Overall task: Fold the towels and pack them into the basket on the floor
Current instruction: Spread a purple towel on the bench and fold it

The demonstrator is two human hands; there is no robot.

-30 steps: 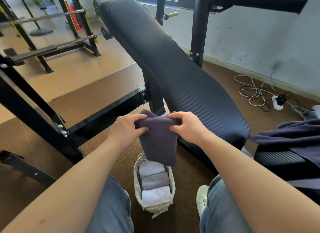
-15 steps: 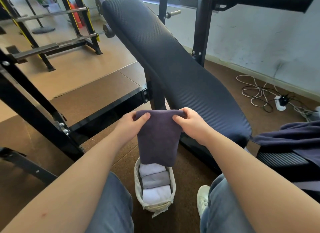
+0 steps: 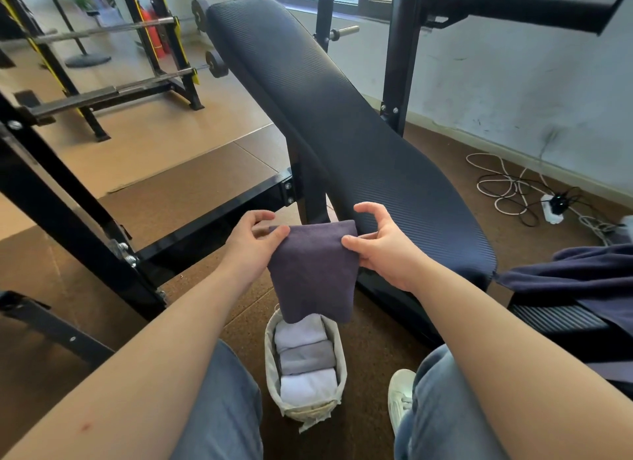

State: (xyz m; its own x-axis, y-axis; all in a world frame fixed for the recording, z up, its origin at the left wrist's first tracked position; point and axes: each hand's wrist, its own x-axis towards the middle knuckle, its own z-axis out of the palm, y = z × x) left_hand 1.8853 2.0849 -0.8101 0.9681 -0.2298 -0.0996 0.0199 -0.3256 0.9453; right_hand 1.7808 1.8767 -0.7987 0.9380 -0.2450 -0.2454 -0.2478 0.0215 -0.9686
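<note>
A folded dark purple towel (image 3: 313, 271) hangs in the air above the floor. My left hand (image 3: 251, 242) pinches its upper left corner and my right hand (image 3: 380, 245) pinches its upper right corner, thumbs on the near face. Directly under it stands a small pale basket (image 3: 337, 353) on the brown floor, between my knees. Inside lie three rolled towels: a white one (image 3: 301, 333) at the far end, a grey one (image 3: 306, 358) in the middle, a white one (image 3: 306, 387) nearest me. The hanging towel's lower edge covers the basket's far end.
A dark padded weight bench (image 3: 342, 134) slopes up ahead, with its black steel frame (image 3: 212, 220) to the left. More dark fabric (image 3: 579, 274) lies on a seat at the right. Cables and a power strip (image 3: 551, 209) lie by the wall. My white shoe (image 3: 399, 394) sits right of the basket.
The towel's top edge has been drawn out flatter between my hands. Both hands have loosened from a full grasp into a pinch, with the fingers lifted off the far side.
</note>
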